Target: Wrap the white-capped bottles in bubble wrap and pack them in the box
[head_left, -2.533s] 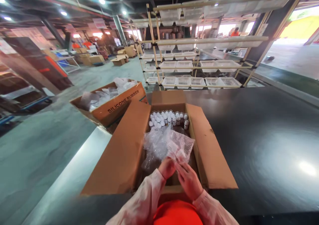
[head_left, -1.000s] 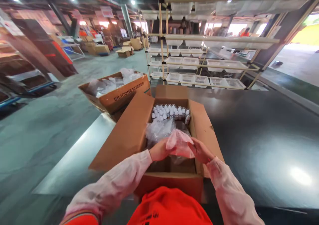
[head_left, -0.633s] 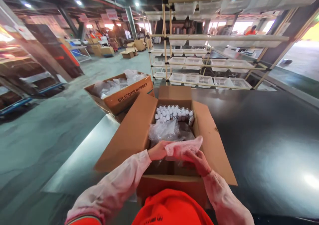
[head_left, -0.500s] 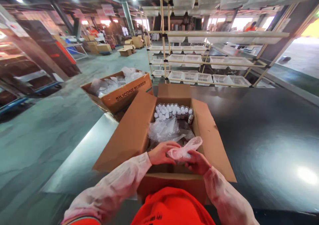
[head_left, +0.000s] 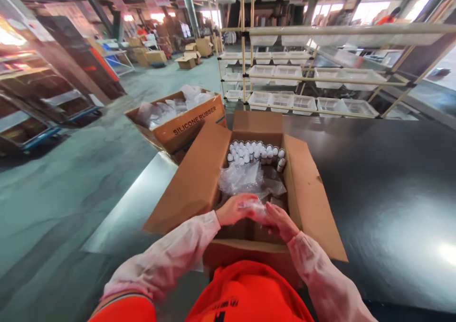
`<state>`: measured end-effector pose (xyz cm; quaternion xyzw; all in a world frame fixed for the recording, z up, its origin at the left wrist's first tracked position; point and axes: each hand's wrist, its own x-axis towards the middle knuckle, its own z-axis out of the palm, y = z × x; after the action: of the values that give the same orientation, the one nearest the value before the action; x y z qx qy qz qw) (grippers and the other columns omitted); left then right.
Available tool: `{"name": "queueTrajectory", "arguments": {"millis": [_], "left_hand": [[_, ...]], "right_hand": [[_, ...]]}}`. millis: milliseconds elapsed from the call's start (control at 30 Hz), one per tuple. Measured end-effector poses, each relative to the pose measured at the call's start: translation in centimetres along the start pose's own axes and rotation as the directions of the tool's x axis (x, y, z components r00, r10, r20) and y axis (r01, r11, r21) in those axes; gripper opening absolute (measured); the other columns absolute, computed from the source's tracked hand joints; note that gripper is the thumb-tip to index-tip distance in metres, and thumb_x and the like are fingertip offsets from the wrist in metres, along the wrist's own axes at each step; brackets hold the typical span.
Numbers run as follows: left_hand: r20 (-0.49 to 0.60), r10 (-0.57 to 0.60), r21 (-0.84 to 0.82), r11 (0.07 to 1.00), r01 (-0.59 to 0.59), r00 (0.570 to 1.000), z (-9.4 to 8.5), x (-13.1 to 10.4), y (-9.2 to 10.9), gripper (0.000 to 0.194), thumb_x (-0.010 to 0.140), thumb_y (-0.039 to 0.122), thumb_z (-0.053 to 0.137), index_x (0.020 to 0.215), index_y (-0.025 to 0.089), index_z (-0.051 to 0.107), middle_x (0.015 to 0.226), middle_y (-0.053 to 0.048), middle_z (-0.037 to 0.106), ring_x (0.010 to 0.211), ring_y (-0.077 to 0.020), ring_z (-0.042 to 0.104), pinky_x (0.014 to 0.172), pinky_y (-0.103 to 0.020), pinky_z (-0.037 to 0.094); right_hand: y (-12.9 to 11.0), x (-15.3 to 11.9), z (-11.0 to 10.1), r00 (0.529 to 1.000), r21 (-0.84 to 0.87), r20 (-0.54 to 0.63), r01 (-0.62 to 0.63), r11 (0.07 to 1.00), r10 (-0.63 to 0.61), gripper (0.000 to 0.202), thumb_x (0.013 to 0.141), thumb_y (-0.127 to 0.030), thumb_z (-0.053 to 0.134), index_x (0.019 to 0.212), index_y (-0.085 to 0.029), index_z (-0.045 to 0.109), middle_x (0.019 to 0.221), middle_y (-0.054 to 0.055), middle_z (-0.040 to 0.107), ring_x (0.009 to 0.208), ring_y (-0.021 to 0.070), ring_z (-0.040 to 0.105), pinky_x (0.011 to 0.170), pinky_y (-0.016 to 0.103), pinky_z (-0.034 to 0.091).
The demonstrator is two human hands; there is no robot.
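A small bundle of clear bubble wrap (head_left: pixel 254 208) lies between the person's 2 hands, over the near half of an open carton (head_left: pixel 317 196); the fingers cover much of it, and what is inside it cannot be told. At its 9 o'clock the left hand (head_left: pixel 231 210) holds it, the fingers curled narrow around that end. At its 4 o'clock the right hand (head_left: pixel 282 221) grips the other end, the fingers bent close along it.

Just past the hands, toward 12 o'clock, loose plastic wrap (head_left: pixel 242 178) is heaped in the carton. Beyond that, white-capped bottles (head_left: pixel 254 150) stand packed in rows against the far end, with 1 bottle (head_left: pixel 281 164) nearer, at 1 o'clock, beside the right wall. The carton's flaps spread out at 10, 12 and 3 o'clock.

The carton sits on a dark, shiny table (head_left: pixel 377 179), which stretches away to 3 o'clock. At 10 o'clock, a carton printed "SILICONE RUBBER" (head_left: pixel 194 121) holds more clear plastic (head_left: pixel 171 110). At 1 o'clock, behind the table, a rack (head_left: pixel 243 51) bears white baskets (head_left: pixel 281 102) on several levels. The wearer's red garment (head_left: pixel 249 288) shows at 6 o'clock.
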<state>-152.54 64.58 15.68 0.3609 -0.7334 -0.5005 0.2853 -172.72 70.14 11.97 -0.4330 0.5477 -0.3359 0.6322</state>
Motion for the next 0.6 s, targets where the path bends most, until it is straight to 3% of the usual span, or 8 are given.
{"name": "queueTrajectory", "arguments": {"millis": [67, 133, 233, 300, 367, 433, 500, 600], "left_hand": [[-0.104, -0.097, 0.126, 0.986, 0.11, 0.99, -1.8, 0.3, 0.3, 0.037, 0.08, 0.041, 0.061, 0.104, 0.013, 0.064, 0.098, -0.008, 0.068, 0.09, -0.0191, 0.061, 0.086, -0.033, 0.048], [-0.15, -0.136, 0.331, 0.927, 0.179, 0.979, -4.3, 0.6, 0.6, 0.029, 0.079, 0.037, 0.061, 0.096, 0.014, 0.068, 0.093, -0.007, 0.066, 0.087, -0.0186, 0.06, 0.085, -0.032, 0.047], [-0.055, -0.174, 0.614, 0.77, 0.171, 0.983, -7.7, 0.7, 0.8, 0.025, 0.072, 0.031, 0.067, 0.092, 0.016, 0.072, 0.097, -0.008, 0.064, 0.092, -0.0202, 0.059, 0.088, -0.03, 0.045], [0.036, -0.277, 0.722, 0.671, 0.167, 0.96, -8.9, 0.6, 0.6, 0.029, 0.069, 0.026, 0.069, 0.096, 0.017, 0.071, 0.098, -0.008, 0.064, 0.093, -0.0207, 0.059, 0.088, -0.029, 0.045], [0.075, -0.38, 0.766, 0.614, 0.191, 0.922, -9.0, 0.7, -0.2, 0.04, 0.066, 0.024, 0.071, 0.105, 0.015, 0.067, 0.097, -0.008, 0.066, 0.09, -0.0206, 0.06, 0.084, -0.029, 0.046], [0.072, -0.443, 0.767, 0.597, 0.234, 0.894, -8.3, 1.0, -1.6, 0.049, 0.065, 0.026, 0.073, 0.111, 0.013, 0.062, 0.098, -0.008, 0.068, 0.088, -0.0203, 0.061, 0.081, -0.028, 0.046], [0.089, -0.522, 0.76, 0.586, 0.281, 0.848, -7.0, 1.6, -3.5, 0.048, 0.063, 0.029, 0.076, 0.107, 0.012, 0.064, 0.097, -0.009, 0.069, 0.087, -0.0212, 0.061, 0.078, -0.029, 0.048], [0.114, -0.638, 0.751, 0.557, 0.355, 0.761, -4.6, 2.5, -6.5, 0.034, 0.056, 0.022, 0.081, 0.086, 0.01, 0.07, 0.088, -0.011, 0.07, 0.085, -0.026, 0.063, 0.077, -0.033, 0.05]], "right_hand": [[0.7, 2.4, 1.2, 0.998, -0.177, 0.066, -0.001, 0.984, 0.013, 0.075, 0.091, -0.067, 0.005, 0.099, -0.013, 0.057, 0.075, 0.009, 0.066, 0.056, 0.0166, 0.06, 0.048, 0.029, 0.049], [1.4, 5.1, 3.1, 0.995, -0.395, 0.084, 0.084, 0.915, -0.055, 0.077, 0.095, -0.057, -0.005, 0.093, -0.013, 0.059, 0.081, 0.011, 0.066, 0.069, 0.0185, 0.063, 0.062, 0.033, 0.052], [2.7, 9.0, 7.1, 0.979, -0.552, 0.166, 0.191, 0.812, -0.117, 0.048, 0.098, -0.047, 0.031, 0.082, -0.013, 0.061, 0.086, 0.008, 0.066, 0.087, 0.0193, 0.062, 0.083, 0.038, 0.049], [3.6, 10.8, 9.4, 0.963, -0.617, 0.247, 0.243, 0.749, -0.109, 0.03, 0.093, -0.039, 0.051, 0.083, -0.013, 0.062, 0.092, 0.006, 0.066, 0.094, 0.0183, 0.06, 0.092, 0.04, 0.045], [4.8, 11.8, 10.5, 0.964, -0.683, 0.254, 0.233, 0.692, -0.074, 0.022, 0.088, -0.035, 0.061, 0.091, -0.013, 0.063, 0.102, 0.007, 0.064, 0.1, 0.02, 0.058, 0.095, 0.044, 0.043], [5.8, 12.1, 10.1, 0.98, -0.742, 0.193, 0.174, 0.647, -0.042, 0.024, 0.084, -0.031, 0.066, 0.099, -0.012, 0.062, 0.111, 0.01, 0.061, 0.108, 0.0236, 0.055, 0.098, 0.048, 0.04], [6.6, 12.2, 8.3, 0.992, -0.769, 0.121, 0.11, 0.629, -0.025, 0.021, 0.083, -0.024, 0.065, 0.101, -0.011, 0.062, 0.115, 0.011, 0.06, 0.111, 0.0252, 0.053, 0.1, 0.05, 0.037], [6.9, 12.2, 4.5, 0.999, -0.741, 0.05, 0.038, 0.67, -0.002, 0.008, 0.083, -0.016, 0.06, 0.089, -0.012, 0.064, 0.101, 0.009, 0.064, 0.103, 0.0226, 0.056, 0.098, 0.047, 0.038]]}}
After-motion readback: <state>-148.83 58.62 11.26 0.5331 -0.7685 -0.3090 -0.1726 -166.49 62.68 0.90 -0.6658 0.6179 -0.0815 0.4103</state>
